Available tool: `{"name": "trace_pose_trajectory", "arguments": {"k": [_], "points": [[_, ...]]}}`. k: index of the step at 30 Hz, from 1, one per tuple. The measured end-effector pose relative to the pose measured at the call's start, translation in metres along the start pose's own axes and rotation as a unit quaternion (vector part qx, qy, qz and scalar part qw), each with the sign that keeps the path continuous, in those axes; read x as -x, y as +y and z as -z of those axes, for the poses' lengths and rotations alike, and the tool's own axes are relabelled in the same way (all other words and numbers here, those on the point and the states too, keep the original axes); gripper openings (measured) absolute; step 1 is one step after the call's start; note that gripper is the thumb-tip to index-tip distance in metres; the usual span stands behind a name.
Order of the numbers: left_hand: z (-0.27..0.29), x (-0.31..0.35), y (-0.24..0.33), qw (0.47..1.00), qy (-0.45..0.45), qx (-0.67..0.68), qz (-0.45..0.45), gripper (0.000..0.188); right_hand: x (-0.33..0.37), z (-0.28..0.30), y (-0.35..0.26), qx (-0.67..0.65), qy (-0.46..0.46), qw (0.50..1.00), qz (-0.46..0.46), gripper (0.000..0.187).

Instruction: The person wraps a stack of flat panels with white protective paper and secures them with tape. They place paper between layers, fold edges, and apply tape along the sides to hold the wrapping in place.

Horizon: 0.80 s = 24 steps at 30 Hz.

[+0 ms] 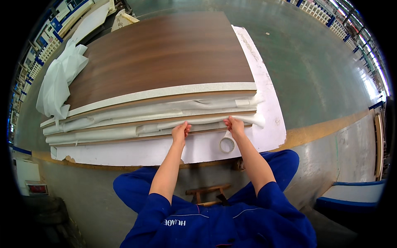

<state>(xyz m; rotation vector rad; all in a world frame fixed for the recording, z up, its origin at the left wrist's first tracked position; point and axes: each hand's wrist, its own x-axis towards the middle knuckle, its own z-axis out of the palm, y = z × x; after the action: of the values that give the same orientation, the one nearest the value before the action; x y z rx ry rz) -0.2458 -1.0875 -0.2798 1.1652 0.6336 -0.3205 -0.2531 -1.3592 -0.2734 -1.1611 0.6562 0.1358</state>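
Observation:
I sit facing a stack of brown wood-look panels (165,53) with white edging, the lower ones covered in thin white wrapping (209,121). At the lowest gap on the front side, the fingers of my left hand (180,131) are curled closed on the wrapping's edge. My right hand (235,126) pinches the same wrapping farther right, near the stack's corner. Below the right hand, a roll of tape (233,144) hangs by a pale strip that runs up toward the wrapping. What lies inside the closed fingers is partly hidden.
Under the stack lies a white board (124,159) with chipped edges. Crumpled white wrapping (62,82) drapes over the stack's left end. A small wooden stool (208,191) is between my legs. A blue-edged white object (351,193) stands at right, on the floor.

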Motion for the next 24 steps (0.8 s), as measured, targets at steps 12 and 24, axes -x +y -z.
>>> {"name": "trace_pose_trajectory", "arguments": {"k": [12,24], "points": [[0.002,-0.009,0.002,0.997,-0.053,0.057,-0.008,0.018,-0.008,0.019,0.002,-0.053,-0.034,0.998,-0.022,0.018],[0.017,0.006,-0.017,0.967,0.005,-0.251,-0.049,0.020,0.002,0.030,0.021,0.054,0.026,0.997,-0.042,0.024]]}}
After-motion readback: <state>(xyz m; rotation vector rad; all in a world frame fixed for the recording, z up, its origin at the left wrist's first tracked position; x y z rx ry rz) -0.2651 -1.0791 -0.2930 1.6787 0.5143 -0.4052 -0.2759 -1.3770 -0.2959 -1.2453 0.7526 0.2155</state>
